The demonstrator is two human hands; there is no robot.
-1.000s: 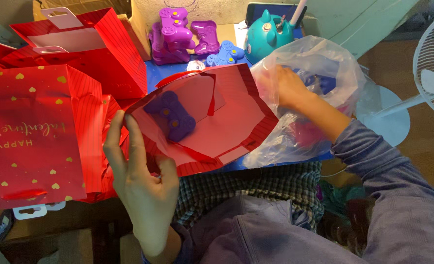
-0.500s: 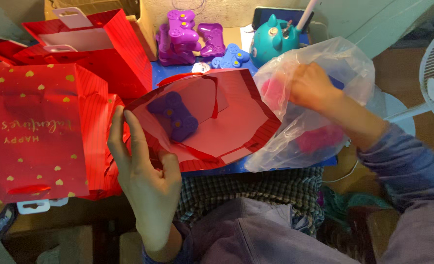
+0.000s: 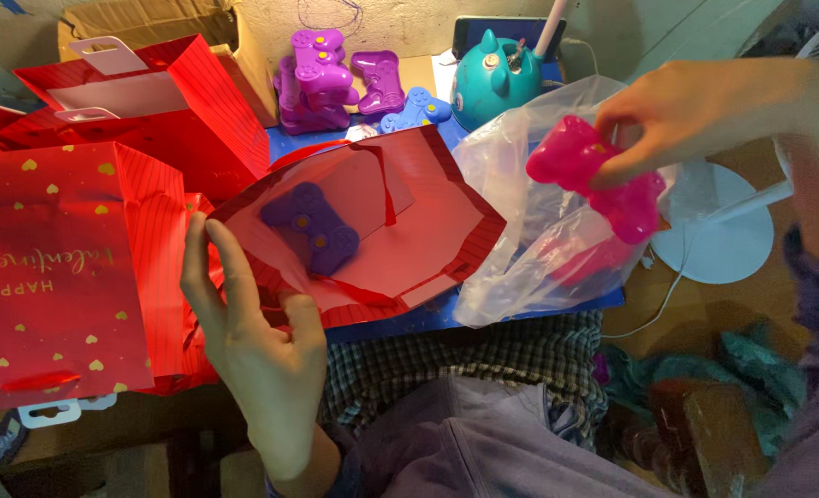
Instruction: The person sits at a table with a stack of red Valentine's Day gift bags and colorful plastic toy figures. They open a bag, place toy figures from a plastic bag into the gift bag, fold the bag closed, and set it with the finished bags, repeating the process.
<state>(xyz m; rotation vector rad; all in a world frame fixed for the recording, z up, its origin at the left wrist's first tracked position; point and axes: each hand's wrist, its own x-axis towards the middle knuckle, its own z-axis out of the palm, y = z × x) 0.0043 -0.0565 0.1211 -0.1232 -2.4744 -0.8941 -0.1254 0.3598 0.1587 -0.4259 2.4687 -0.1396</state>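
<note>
My left hand (image 3: 257,341) grips the near edge of an open red gift bag (image 3: 428,217) and holds its mouth wide. Inside the bag lies a purple toy game controller (image 3: 310,228). My right hand (image 3: 695,115) holds a pink toy game controller (image 3: 603,175) up in the air above a clear plastic bag (image 3: 529,249). Something pink still shows through the plastic bag's lower part.
Red gift bags with gold hearts (image 3: 54,267) stand at the left, more red bags (image 3: 151,92) behind them. Purple controllers (image 3: 322,78), a blue controller (image 3: 416,109) and a teal round toy (image 3: 494,83) lie at the back. A white fan base (image 3: 718,226) sits at the right.
My right hand has come out of the clear plastic bag and risen to the right with the pink controller in it. My left hand keeps the red bag open.
</note>
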